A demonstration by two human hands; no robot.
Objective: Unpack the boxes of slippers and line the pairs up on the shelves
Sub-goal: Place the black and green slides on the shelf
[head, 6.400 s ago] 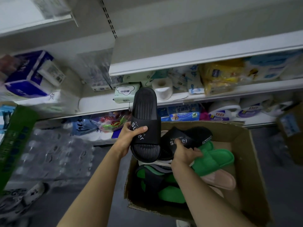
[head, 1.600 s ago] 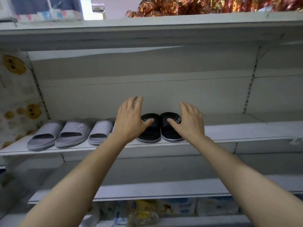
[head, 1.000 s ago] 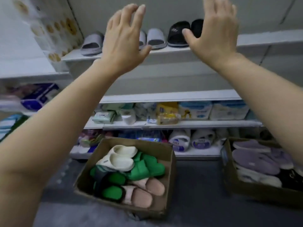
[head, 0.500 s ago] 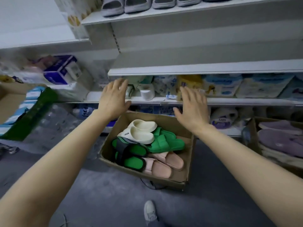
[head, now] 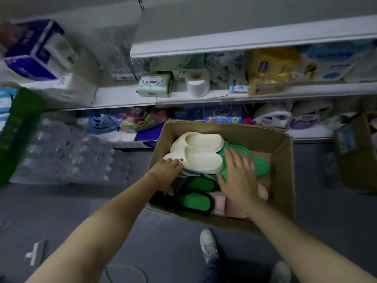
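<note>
An open cardboard box (head: 283, 166) stands on the floor below me. On top inside lies a pair of cream slippers (head: 202, 152). Under them are green slippers with black trim (head: 195, 201), a plain green slipper (head: 262, 166) and pink slippers (head: 220, 205). My left hand (head: 167, 174) is at the left end of the near cream slipper, fingertips touching it and thumb apart. My right hand (head: 238, 178) lies flat with spread fingers over the green slippers, just right of the cream pair. Neither hand has closed on a slipper.
White shelves (head: 122, 97) behind the box carry tissue packs, paper rolls and bags. A shrink-wrapped pack of water bottles (head: 67, 158) sits on the floor at left. A second cardboard box (head: 355, 160) stands at the right edge. My shoes (head: 208, 244) are just before the box.
After setting the black pair on the upper shelf, both empty hands came down from it into the box. My view dropped from the shelf to the floor.
</note>
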